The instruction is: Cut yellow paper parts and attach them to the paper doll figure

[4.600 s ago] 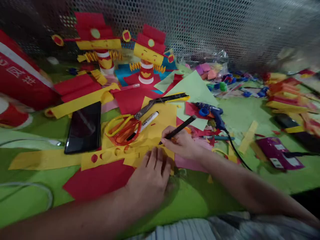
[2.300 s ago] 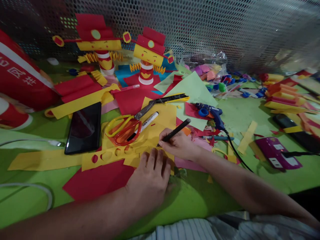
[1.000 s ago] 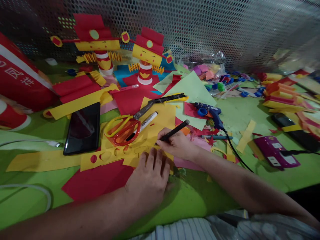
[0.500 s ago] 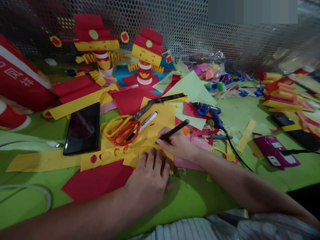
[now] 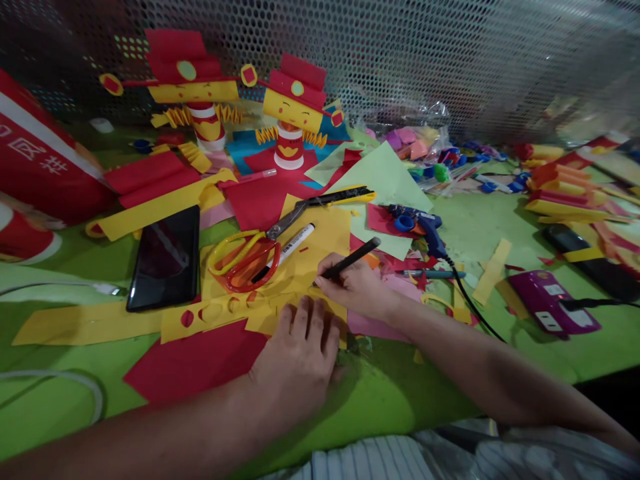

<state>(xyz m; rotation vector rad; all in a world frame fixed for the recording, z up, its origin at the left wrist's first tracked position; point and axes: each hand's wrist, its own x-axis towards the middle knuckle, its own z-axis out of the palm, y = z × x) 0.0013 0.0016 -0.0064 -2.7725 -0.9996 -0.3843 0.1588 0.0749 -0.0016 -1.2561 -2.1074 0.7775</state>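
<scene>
My right hand (image 5: pixel 355 287) grips a black pen (image 5: pixel 353 258), tilted, its tip down at yellow paper near the left fingertips. Spread flat, my left hand (image 5: pixel 300 353) presses on the yellow paper (image 5: pixel 263 323) at the table's front. A yellow strip with round holes (image 5: pixel 213 312) lies just left of those fingers. Beyond the hands rest scissors (image 5: pixel 273 233) with one yellow and one red handle loop, on a larger yellow sheet (image 5: pixel 333 230). A white marker with a black cap (image 5: pixel 295 245) lies partly under the red loop.
A black phone (image 5: pixel 165 260) lies to the left. Two paper figures with red hats (image 5: pixel 290 107) stand at the back. On the right are a blue glue gun (image 5: pixel 423 223) with a black cord and a purple power socket (image 5: pixel 553 303). Red paper (image 5: pixel 195 363) lies near my left forearm.
My right hand and the pen have shifted very slightly to the right. The left hand stays where it was.
</scene>
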